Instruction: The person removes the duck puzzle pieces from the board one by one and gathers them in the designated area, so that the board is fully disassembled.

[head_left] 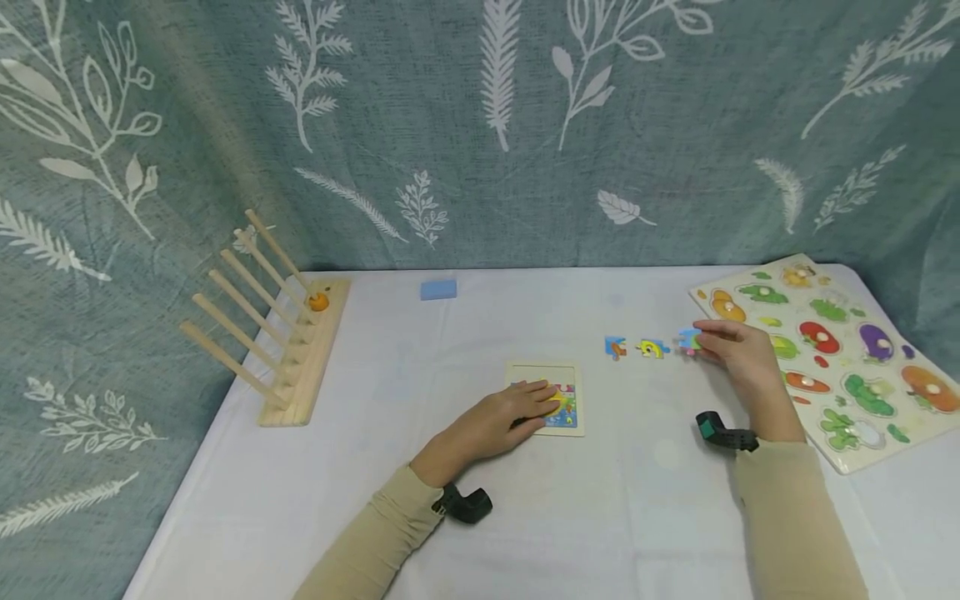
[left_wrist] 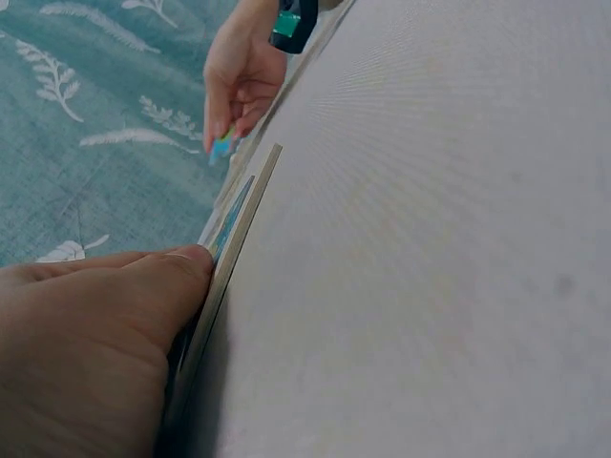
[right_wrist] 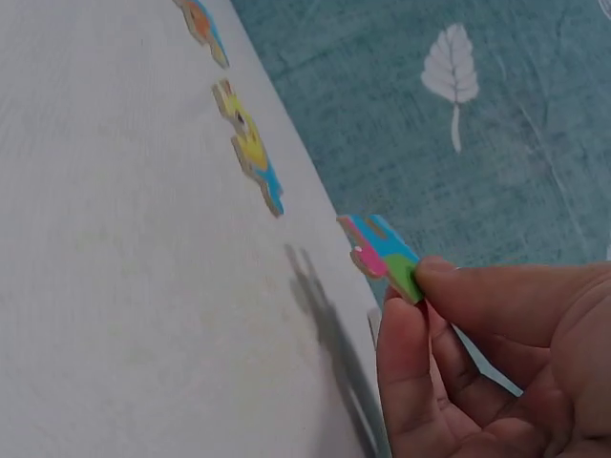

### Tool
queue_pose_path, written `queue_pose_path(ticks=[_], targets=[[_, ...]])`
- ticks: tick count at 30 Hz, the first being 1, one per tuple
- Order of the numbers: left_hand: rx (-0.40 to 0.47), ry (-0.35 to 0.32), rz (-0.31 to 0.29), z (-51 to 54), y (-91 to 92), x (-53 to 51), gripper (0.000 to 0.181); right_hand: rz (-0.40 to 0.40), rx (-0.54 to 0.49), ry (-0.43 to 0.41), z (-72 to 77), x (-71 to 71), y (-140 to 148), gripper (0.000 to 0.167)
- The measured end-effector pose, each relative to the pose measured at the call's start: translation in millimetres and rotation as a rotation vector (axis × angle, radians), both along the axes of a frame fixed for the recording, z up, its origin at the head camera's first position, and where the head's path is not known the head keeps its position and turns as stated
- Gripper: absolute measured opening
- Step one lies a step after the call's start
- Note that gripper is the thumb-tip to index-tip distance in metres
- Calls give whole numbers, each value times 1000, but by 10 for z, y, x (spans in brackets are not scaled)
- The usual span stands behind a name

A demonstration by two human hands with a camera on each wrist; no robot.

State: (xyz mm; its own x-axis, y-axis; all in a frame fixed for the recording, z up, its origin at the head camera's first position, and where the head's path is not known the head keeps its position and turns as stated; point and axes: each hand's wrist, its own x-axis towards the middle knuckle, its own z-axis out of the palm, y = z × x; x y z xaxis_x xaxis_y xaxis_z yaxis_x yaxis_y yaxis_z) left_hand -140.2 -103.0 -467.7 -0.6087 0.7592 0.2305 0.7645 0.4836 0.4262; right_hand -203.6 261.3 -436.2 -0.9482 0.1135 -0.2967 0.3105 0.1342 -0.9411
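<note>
My right hand (head_left: 738,358) pinches a blue, pink and green puzzle piece (right_wrist: 382,256) between thumb and fingers; in the right wrist view the piece is held above the white cloth, its shadow beneath. Two loose pieces lie to its left in the head view: a yellow and blue one (head_left: 652,348) and a blue and orange one (head_left: 616,347). My left hand (head_left: 498,421) rests with extended fingers on the small framed puzzle (head_left: 546,431), covering part of its picture. In the left wrist view the frame (left_wrist: 236,253) is seen edge-on beside the left hand (left_wrist: 95,334).
A wooden rack (head_left: 318,367) with several slanting pegs and an orange bead (head_left: 318,302) stands at the left. A blue block (head_left: 438,289) lies at the back. On the right is a large vegetable board (head_left: 847,454), partly behind the right forearm. A patterned curtain (head_left: 450,100) hangs behind.
</note>
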Motion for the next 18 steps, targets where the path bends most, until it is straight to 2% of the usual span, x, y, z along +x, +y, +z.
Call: queue_pose_path(ticks=[3,9,14,18], targets=[[1,-4,8,2,0,4,36,-13,70,-17,-51,-16,22,41],[-7,-8,14,4,-1,4,36,0,304,-2,-140,-32,18,40],[-5,-23,17,8,1,1,36,51,563,65,-138,-8,-12,36],[0,-36,24,8,3,-4,36,77,682,138,-125,4,-32,33]])
